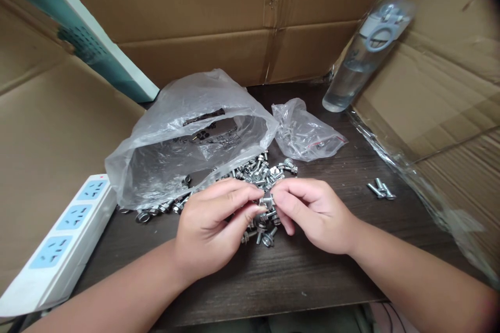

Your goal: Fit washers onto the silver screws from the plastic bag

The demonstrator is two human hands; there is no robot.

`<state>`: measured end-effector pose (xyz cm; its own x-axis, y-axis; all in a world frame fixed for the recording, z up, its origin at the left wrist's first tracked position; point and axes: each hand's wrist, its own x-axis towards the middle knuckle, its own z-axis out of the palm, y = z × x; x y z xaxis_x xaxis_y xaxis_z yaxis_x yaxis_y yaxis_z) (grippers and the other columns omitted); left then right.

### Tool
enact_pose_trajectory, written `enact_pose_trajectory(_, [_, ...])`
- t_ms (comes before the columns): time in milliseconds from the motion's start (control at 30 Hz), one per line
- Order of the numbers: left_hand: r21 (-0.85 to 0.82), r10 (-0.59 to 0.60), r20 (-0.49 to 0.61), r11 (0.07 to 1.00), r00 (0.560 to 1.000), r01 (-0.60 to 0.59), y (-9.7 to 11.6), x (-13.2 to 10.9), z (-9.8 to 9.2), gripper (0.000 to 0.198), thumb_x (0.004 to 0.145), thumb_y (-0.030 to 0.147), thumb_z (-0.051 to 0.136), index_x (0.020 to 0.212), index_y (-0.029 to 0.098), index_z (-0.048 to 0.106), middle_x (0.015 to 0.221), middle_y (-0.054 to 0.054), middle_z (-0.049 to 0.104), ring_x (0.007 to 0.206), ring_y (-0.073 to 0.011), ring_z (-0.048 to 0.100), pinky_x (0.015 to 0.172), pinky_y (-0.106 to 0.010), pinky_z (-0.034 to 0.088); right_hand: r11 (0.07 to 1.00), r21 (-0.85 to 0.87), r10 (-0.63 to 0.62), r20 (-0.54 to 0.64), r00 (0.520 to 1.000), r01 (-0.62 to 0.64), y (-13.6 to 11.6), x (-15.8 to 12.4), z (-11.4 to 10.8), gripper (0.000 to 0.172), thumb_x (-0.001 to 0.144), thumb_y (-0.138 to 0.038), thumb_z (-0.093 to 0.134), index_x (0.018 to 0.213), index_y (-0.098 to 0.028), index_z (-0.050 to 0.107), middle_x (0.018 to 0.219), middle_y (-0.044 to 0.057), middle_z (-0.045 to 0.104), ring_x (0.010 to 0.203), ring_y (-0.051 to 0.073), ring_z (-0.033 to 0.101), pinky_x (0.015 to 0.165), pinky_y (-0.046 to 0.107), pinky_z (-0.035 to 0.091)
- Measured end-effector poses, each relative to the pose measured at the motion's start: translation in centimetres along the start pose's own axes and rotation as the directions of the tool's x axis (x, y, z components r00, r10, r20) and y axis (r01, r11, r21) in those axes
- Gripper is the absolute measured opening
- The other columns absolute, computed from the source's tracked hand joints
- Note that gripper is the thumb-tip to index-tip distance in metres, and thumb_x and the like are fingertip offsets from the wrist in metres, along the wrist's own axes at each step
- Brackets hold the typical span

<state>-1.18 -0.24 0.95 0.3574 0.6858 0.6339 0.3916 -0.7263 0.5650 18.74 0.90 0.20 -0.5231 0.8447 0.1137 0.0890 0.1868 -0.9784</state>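
Between the fingertips of both hands is a small silvery bolt [267,201], held above a pile of similar bolts [258,169]. My left hand [216,223] pinches one end with thumb and forefinger. From the other side, my right hand [316,213] grips the opposite end, its fingers curled together. The fingertips partly cover the bolt, so a nut or washer on it cannot be made out. Behind the hands lies a large clear plastic bag [199,96], its mouth facing me, with loose bolts along its lower edge.
A smaller clear bag [308,132] with metal parts lies behind my right hand. Several separate bolts [382,189] rest at the right. A water bottle [361,62] stands at the back right, a white power strip [74,229] at the left. Cardboard walls [195,0] surround the dark table [312,281].
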Motion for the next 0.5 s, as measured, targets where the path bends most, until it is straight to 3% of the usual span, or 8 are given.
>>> enact_pose_trajectory(67, [0.003, -0.002, -0.001, 1.0, 1.0, 0.002, 0.06, 0.06, 0.0, 0.019, 0.077, 0.003, 0.07, 0.093, 0.014, 0.071, 0.083, -0.004, 0.072, 0.073, -0.0112, 0.067, 0.068, -0.019, 0.056, 1.0, -0.014, 0.016, 0.012, 1.0, -0.016, 0.14, 0.08, -0.15, 0.044, 0.101, -0.037, 0.043, 0.065, -0.014, 0.054, 0.052, -0.001, 0.053, 0.05, 0.009, 0.051, 0.055, 0.023, 0.045])
enact_pose_trajectory(233, [-0.006, -0.053, -0.046, 0.999, 0.998, 0.052, 0.02, 0.16, 0.04, 0.019, 0.077, 0.005, 0.072, 0.092, 0.016, 0.072, 0.083, -0.002, 0.072, 0.072, -0.0101, 0.068, 0.068, -0.017, 0.055, 0.989, 0.133, 0.066, -0.036, 0.997, -0.061, 0.66, -0.07, -0.3, 0.038, 0.1, -0.046, 0.043, 0.088, -0.015, 0.06, 0.061, -0.003, 0.054, 0.048, 0.008, 0.053, 0.052, 0.023, 0.045])
enact_pose_trajectory(500, [-0.017, -0.112, -0.096, 0.994, 0.989, 0.111, -0.04, 0.01, 0.1, 0.017, 0.078, 0.009, 0.072, 0.092, 0.019, 0.073, 0.083, -0.002, 0.073, 0.071, -0.0121, 0.069, 0.067, -0.02, 0.057, 0.993, 0.117, -0.016, -0.095, 0.995, 0.027, 0.56, -0.23, -0.21, 0.025, 0.1, -0.037, 0.047, 0.097, -0.015, 0.06, 0.061, -0.003, 0.053, 0.048, 0.009, 0.053, 0.052, 0.023, 0.046])
